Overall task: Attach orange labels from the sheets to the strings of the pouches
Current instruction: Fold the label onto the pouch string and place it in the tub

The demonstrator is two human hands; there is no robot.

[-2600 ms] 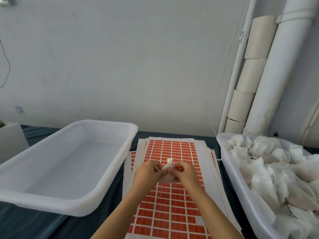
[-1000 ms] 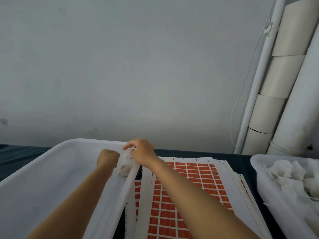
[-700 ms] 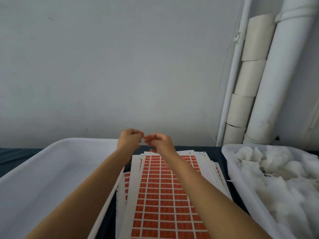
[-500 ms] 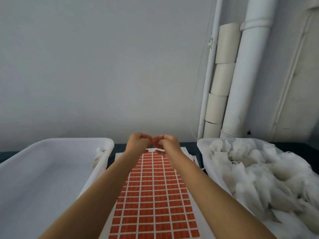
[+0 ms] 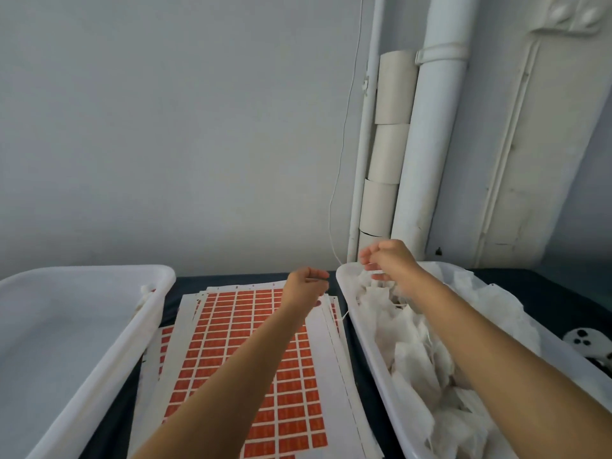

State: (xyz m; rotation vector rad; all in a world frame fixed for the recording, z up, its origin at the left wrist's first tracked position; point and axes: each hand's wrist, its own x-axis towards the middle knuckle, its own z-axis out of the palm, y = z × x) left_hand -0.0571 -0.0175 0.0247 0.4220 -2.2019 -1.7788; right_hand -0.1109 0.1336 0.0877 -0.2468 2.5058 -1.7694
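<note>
Sheets of orange labels [image 5: 265, 352] lie stacked on the dark table between two white bins. The right bin [image 5: 367, 336] is piled with white pouches [image 5: 414, 356] and their thin strings. My right hand [image 5: 387, 261] hovers over that bin's far left corner, fingers loosely curled just above the pouches, with nothing seen in it. My left hand [image 5: 306, 286] is curled into a fist over the far end of the sheets and holds nothing visible. One pouch [image 5: 145, 290] with an orange label lies against the right inner wall of the left bin [image 5: 99, 376].
A wall stands close behind the table, with white pipes [image 5: 420, 154] and stacked cardboard rolls [image 5: 387, 154] at the back right. A thin cable [image 5: 344, 134] hangs down the wall. Dark cloth [image 5: 543, 289] covers the table beyond the right bin.
My hands carried a pouch from over the sheets into the left bin and let it go. They came back together, then my right hand moved right over the pouch bin. The camera turned right.
</note>
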